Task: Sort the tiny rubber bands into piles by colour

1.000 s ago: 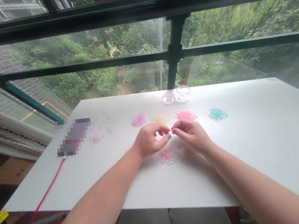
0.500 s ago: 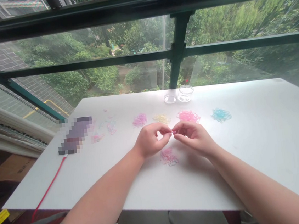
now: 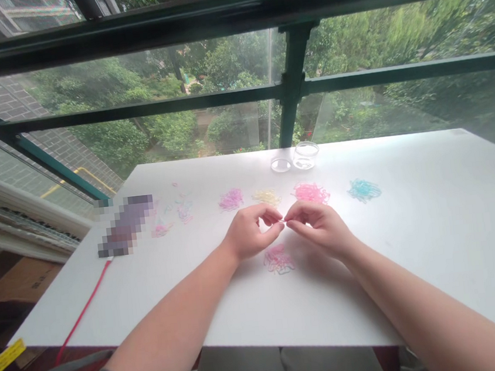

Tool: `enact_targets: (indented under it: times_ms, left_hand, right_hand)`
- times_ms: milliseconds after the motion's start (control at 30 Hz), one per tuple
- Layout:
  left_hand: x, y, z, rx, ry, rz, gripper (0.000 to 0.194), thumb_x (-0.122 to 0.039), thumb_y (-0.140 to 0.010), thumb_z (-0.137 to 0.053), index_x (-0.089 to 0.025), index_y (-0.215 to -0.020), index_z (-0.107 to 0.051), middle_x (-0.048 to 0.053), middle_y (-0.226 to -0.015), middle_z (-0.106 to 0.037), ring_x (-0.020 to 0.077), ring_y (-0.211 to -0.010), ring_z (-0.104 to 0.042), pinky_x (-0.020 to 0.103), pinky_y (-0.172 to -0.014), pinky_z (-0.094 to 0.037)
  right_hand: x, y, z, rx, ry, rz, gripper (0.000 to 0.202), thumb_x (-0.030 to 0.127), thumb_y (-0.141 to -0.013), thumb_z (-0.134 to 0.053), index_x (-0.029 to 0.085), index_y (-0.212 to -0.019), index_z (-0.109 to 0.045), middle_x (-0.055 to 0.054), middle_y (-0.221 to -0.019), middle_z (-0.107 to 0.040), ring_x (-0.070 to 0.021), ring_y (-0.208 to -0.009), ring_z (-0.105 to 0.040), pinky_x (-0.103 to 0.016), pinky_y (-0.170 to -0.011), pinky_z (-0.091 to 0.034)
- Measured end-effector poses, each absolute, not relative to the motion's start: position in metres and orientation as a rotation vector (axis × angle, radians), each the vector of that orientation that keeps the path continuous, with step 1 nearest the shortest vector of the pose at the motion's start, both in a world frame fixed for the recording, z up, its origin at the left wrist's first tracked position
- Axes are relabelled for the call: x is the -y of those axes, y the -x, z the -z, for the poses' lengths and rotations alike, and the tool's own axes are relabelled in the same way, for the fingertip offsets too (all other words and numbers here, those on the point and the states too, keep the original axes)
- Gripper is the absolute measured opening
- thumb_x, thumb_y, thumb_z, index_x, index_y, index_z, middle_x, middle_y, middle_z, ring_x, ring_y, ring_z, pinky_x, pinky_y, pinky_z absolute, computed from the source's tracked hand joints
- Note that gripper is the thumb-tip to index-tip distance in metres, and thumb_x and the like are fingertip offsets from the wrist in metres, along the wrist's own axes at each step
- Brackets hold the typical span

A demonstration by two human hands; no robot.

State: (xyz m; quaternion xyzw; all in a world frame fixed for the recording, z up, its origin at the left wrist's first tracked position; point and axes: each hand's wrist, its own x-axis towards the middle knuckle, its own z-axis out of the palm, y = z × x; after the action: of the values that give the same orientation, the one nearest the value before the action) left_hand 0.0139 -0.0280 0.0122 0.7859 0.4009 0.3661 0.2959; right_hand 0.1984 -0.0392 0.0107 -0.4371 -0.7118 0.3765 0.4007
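Observation:
My left hand point(image 3: 252, 229) and my right hand point(image 3: 320, 225) meet above the table, each pinching with thumb and forefinger. Between the fingertips is a tiny pink plastic link point(image 3: 283, 220), mostly covered by them. A mixed heap of pink and clear links point(image 3: 277, 259) lies just below my hands. Beyond them sit sorted heaps: purple links point(image 3: 231, 199), pale yellow links point(image 3: 267, 196), pink links point(image 3: 311, 192) and blue links point(image 3: 364, 189).
At the white table's point(image 3: 447, 235) far edge stand a clear round jar point(image 3: 306, 157) and its lid point(image 3: 281, 165). Joined pastel links point(image 3: 183, 210) lie at left. Beside them is a blurred-out dark flat object point(image 3: 125, 225) with a red cable point(image 3: 85, 303) running off the table.
The fingertips have drawn closer round the pink link, so less of it shows. The hands otherwise keep their place; the view has shifted very slightly.

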Motion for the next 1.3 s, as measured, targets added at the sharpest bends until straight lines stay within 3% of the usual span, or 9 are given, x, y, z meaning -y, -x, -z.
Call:
enact_targets:
  times_ms: [333, 933, 1300]
  left_hand:
    - [0.0277, -0.0141, -0.0119, -1.072, -2.042, -0.957, 0.008, -0.023, -0.074, -0.06, -0.016, -0.076, -0.063, 0.001, -0.073, -0.067, 0.0112, -0.067, -0.061, 0.022, -0.058, -0.042]
    - [0.0302, -0.0121, -0.0164, -0.914, -2.11, -0.807, 0.006, -0.022, -0.076, -0.06, -0.017, -0.076, -0.061, 0.0, -0.076, -0.066, 0.0106, -0.07, -0.058, 0.024, -0.066, -0.041]
    - [0.0262, -0.0096, -0.011, -1.061, -2.159, -0.912, 0.009, -0.024, -0.081, -0.055, -0.017, -0.08, -0.06, 0.002, -0.08, -0.064, 0.0129, -0.078, -0.058, 0.024, -0.066, -0.041]
  right_hand:
    - [0.0398, -0.1967, -0.013, 1.774, 1.093, -0.907, 0.004, 0.021, -0.076, -0.058, 0.019, -0.074, -0.06, 0.001, -0.062, -0.052, -0.0109, -0.057, -0.046, -0.024, -0.054, -0.038]
    - [0.0334, -0.2007, -0.0078, 1.593, 1.235, -0.779, 0.005, 0.02, -0.075, -0.059, 0.018, -0.071, -0.058, -0.001, -0.067, -0.059, -0.0128, -0.062, -0.053, -0.026, -0.058, -0.041]
    - [0.0415, -0.1953, -0.0123, 1.936, 1.048, -0.625, 0.009, 0.012, -0.076, -0.053, 0.019, -0.072, -0.059, 0.0, -0.066, -0.051, -0.0117, -0.06, -0.045, -0.026, -0.058, -0.039]
